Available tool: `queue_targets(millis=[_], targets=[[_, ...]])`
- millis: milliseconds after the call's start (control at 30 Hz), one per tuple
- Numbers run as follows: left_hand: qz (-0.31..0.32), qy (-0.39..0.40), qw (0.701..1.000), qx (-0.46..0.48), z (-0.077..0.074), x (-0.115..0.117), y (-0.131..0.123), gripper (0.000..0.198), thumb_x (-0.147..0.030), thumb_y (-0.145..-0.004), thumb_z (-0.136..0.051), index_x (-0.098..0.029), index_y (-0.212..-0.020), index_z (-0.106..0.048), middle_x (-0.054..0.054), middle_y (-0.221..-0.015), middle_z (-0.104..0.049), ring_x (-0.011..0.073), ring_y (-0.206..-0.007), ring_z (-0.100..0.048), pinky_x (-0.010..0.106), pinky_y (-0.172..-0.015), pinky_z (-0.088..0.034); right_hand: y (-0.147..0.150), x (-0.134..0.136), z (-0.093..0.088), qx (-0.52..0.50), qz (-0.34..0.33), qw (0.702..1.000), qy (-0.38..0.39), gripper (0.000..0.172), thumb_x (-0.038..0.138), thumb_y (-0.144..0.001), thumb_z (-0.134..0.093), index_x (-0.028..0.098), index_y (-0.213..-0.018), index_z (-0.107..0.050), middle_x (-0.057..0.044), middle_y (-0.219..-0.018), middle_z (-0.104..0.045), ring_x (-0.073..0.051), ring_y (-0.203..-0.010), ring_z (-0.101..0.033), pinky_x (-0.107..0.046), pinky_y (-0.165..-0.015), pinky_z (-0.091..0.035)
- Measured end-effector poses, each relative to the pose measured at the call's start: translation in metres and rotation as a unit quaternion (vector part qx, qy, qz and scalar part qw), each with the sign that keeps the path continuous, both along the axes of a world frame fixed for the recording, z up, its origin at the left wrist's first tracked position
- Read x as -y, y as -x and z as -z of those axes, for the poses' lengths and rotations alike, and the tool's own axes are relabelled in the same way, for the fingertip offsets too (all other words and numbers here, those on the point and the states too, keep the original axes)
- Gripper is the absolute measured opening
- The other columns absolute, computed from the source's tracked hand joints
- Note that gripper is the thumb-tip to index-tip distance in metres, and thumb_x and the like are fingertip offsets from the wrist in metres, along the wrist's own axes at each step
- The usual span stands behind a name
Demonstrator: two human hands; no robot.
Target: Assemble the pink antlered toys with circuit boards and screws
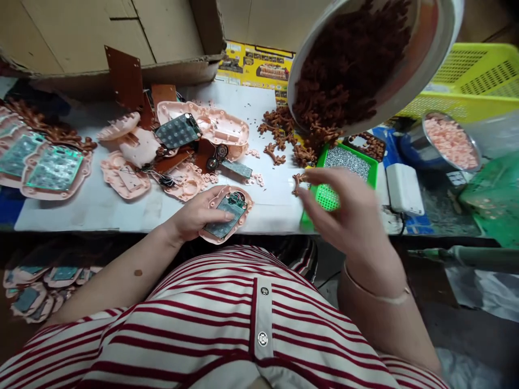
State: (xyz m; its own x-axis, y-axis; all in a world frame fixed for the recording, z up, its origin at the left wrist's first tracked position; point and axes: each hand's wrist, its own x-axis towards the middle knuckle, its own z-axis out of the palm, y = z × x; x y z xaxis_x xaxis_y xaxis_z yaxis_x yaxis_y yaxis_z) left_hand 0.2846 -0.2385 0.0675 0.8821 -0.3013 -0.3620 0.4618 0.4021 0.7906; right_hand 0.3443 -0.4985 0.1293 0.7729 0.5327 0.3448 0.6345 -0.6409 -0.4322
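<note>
My left hand is closed around a pink plastic shell above the table's front edge, thumb pressing on the grey-green circuit board inside it. Fine wires show at the board's upper end. My right hand, slightly blurred, pinches a small brown branched plastic piece between thumb and forefinger. Under and behind that hand stands a green perforated tray with small silver metal parts, probably screws. More brown pieces lie loose at the mouth of a tilted white bucket.
Pink shells, loose boards and brown panels clutter the middle left. Assembled shells are stacked far left. A cardboard box stands behind. On the right are a metal bowl of pink bits, a white box and a yellow basket.
</note>
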Motion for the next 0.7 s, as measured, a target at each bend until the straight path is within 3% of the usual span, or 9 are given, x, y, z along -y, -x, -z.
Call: queue_targets(millis=[67,133,233,400,500,600,700], targets=[[-0.002,0.021,1.0,0.0,0.002,-0.006,0.003,0.049,-0.021,-0.064,-0.086,-0.013,-0.106,-0.064,0.009,-0.082,-0.076,0.0181,-0.07,-0.071,0.026,-0.062,-0.057,-0.023,-0.02,0.002,-0.03,-0.008,0.986,0.165,0.02,0.026,-0.092,-0.064,0.016,-0.105,-0.075,-0.015,-0.098,-0.074,-0.029,-0.089,-0.067,-0.045,-0.08,-0.052],[-0.005,0.046,0.999,-0.001,0.006,-0.01,0.004,0.049,-0.021,-0.064,-0.086,-0.013,-0.106,-0.064,0.009,-0.083,-0.077,0.0189,-0.072,-0.072,0.027,-0.064,-0.058,-0.048,-0.038,0.01,-0.051,0.035,0.955,0.289,0.023,0.021,-0.094,-0.056,0.012,-0.102,-0.076,-0.019,-0.1,-0.074,-0.031,-0.09,-0.067,-0.044,-0.077,-0.049],[-0.008,0.075,0.997,-0.007,0.01,-0.013,0.001,0.05,-0.02,-0.061,-0.087,-0.013,-0.105,-0.064,0.009,-0.082,-0.077,0.0193,-0.071,-0.072,0.028,-0.065,-0.059,-0.081,-0.054,0.025,-0.036,0.12,0.944,0.304,0.032,0.018,-0.097,-0.045,0.011,-0.097,-0.076,-0.021,-0.101,-0.072,-0.031,-0.094,-0.065,-0.042,-0.079,-0.047],[-0.004,0.089,0.996,-0.015,0.013,-0.012,-0.004,0.054,-0.018,-0.061,-0.087,-0.013,-0.108,-0.061,0.009,-0.082,-0.077,0.0197,-0.07,-0.072,0.029,-0.064,-0.06,-0.104,-0.058,0.05,-0.018,0.127,0.937,0.324,0.028,0.021,-0.095,-0.051,0.005,-0.099,-0.074,-0.027,-0.113,-0.065,-0.036,-0.106,-0.058,-0.049,-0.087,-0.045],[-0.005,0.101,0.995,0.002,0.016,-0.011,-0.004,0.053,-0.018,-0.062,-0.086,-0.013,-0.109,-0.061,0.01,-0.082,-0.076,0.0193,-0.07,-0.072,0.028,-0.064,-0.059,-0.104,-0.058,0.058,-0.033,0.142,0.952,0.267,0.019,0.017,-0.089,-0.059,0.007,-0.1,-0.07,-0.025,-0.115,-0.065,-0.036,-0.109,-0.057,-0.051,-0.092,-0.045],[-0.01,0.104,0.994,0.013,0.019,-0.011,-0.003,0.054,-0.018,-0.064,-0.086,-0.014,-0.111,-0.06,0.009,-0.084,-0.076,0.0186,-0.07,-0.071,0.029,-0.064,-0.058,-0.099,-0.057,0.057,-0.055,0.182,0.968,0.163,0.012,0.015,-0.085,-0.065,0.014,-0.097,-0.066,-0.016,-0.101,-0.068,-0.028,-0.098,-0.061,-0.046,-0.089,-0.049],[-0.013,0.087,0.996,0.017,0.022,-0.011,0.0,0.054,-0.02,-0.065,-0.087,-0.013,-0.111,-0.061,0.009,-0.086,-0.075,0.0177,-0.07,-0.07,0.029,-0.066,-0.058,-0.085,-0.055,0.049,-0.137,0.182,0.973,-0.031,0.011,0.025,-0.086,-0.066,0.019,-0.095,-0.063,-0.005,-0.084,-0.066,-0.018,-0.075,-0.061,-0.036,-0.072,-0.052]])
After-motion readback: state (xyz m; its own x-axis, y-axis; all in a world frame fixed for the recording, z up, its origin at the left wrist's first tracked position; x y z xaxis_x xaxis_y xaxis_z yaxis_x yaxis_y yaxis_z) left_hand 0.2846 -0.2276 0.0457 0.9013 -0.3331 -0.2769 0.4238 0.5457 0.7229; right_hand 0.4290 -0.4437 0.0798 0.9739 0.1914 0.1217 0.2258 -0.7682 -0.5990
